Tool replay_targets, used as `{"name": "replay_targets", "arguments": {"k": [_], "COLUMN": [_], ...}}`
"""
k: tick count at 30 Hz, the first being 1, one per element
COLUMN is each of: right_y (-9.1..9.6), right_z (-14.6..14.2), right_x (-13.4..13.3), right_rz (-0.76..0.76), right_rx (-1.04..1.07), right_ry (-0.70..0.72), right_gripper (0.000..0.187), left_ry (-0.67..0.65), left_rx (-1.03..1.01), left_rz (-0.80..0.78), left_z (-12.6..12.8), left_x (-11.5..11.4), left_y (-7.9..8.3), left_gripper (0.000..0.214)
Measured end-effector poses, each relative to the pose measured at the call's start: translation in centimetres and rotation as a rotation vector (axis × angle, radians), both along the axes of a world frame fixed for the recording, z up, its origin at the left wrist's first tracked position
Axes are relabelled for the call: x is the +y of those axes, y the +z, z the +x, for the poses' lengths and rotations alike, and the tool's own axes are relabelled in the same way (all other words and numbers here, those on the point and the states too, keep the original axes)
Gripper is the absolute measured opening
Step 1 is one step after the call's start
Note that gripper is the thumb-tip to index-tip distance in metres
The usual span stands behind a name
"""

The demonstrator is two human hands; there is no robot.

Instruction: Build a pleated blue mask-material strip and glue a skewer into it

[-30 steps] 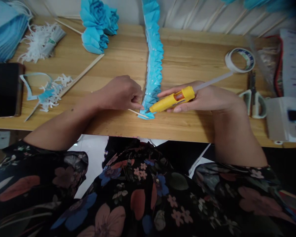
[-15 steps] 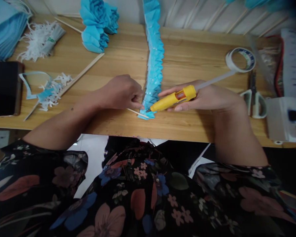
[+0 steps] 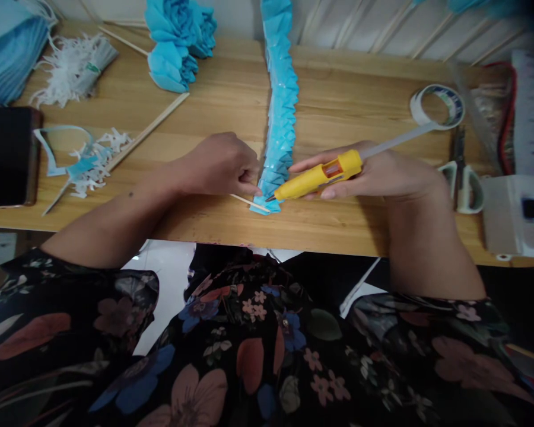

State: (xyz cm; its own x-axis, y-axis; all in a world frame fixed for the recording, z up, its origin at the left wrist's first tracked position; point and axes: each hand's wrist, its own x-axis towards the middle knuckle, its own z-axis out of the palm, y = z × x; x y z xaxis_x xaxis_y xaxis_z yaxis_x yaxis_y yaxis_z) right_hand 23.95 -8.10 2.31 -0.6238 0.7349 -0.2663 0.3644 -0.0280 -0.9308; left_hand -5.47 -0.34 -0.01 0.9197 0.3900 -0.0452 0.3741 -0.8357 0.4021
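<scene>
A long pleated blue strip (image 3: 282, 118) runs from the back of the table to its front part. Across its near end lies a thin wooden stick (image 3: 249, 203). My left hand (image 3: 225, 163) is closed on the stick, its fingertips touching the strip's left edge. In my right hand (image 3: 369, 175) is a yellow hot glue gun (image 3: 320, 175), its dark nozzle at the strip's near end just above the stick. A translucent glue stick (image 3: 400, 139) sticks out of the gun's back end.
Blue paper flowers (image 3: 173, 44) lie at the back left, near a bundle of white cords (image 3: 80, 68) and a phone (image 3: 9, 157). To the right are a tape roll (image 3: 418, 107), scissors (image 3: 469, 193) and a white device (image 3: 507, 216). A wooden stick (image 3: 151, 127) lies left of centre.
The glue gun has shifted slightly to the right along with my right hand. My left hand stays on the stick. The whole view has moved a little.
</scene>
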Motion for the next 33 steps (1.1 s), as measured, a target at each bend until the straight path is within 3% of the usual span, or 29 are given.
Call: {"name": "replay_targets", "arguments": {"k": [5,20,26,33], "right_y": [-0.8,-0.1,0.6,-0.7], "right_z": [0.1,0.7,0.5,0.1], "right_x": [0.3,0.1,-0.3,0.1], "right_rz": [0.026,0.015,-0.043,0.007], "right_rx": [-0.014,-0.066,0.027,-0.022], "right_ry": [0.036,0.000,-0.065,-0.011], "right_gripper": [0.066,0.070,0.063,0.066], "left_ry": [0.002,0.001,0.002,-0.013], "left_rx": [0.004,0.029,0.024,0.003], "left_rz": [-0.021,-0.028,-0.014,-0.016], "left_z": [0.0,-0.1,0.0,0.0], "left_x": [0.0,0.0,-0.2,0.0], "left_y": [0.1,0.2,0.3,0.2], "left_gripper": [0.034,0.029,0.026,0.029]}}
